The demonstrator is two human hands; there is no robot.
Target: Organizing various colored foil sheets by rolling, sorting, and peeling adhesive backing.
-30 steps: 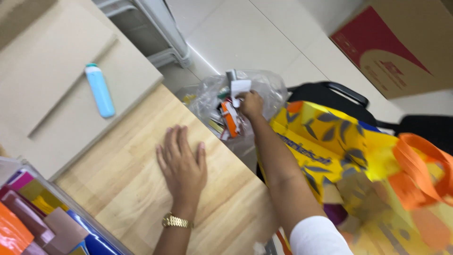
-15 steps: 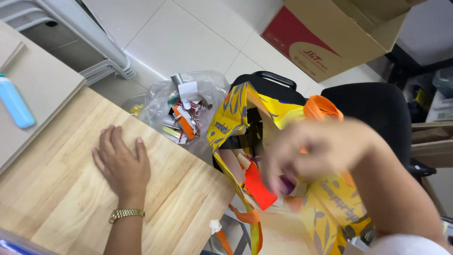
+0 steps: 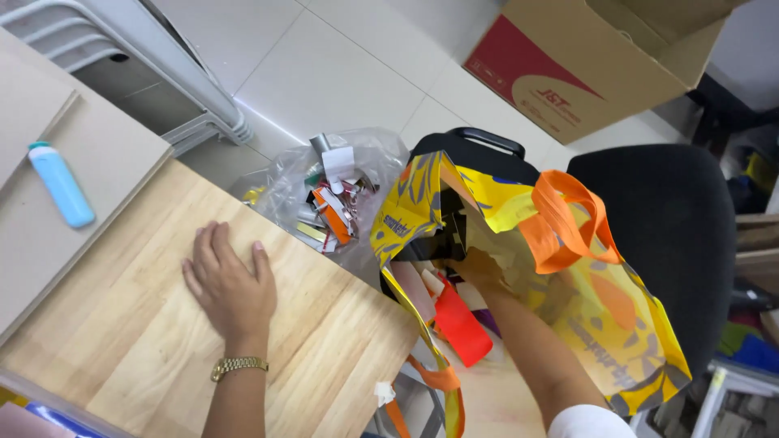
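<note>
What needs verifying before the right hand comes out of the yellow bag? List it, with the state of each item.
1. Right hand is inside the yellow bag: ok.
2. Right hand has hold of something: cannot tell, the fingers are hidden among the contents.
3. Bag mouth is open, orange handles clear of the forearm: ok.
4. Left hand lies flat on the wooden table, holding nothing: ok.
5. Clear plastic bag of scraps beside the table edge is open at the top: ok.
6. Red piece sits loose under the forearm and might get dragged out: not ok.
</note>
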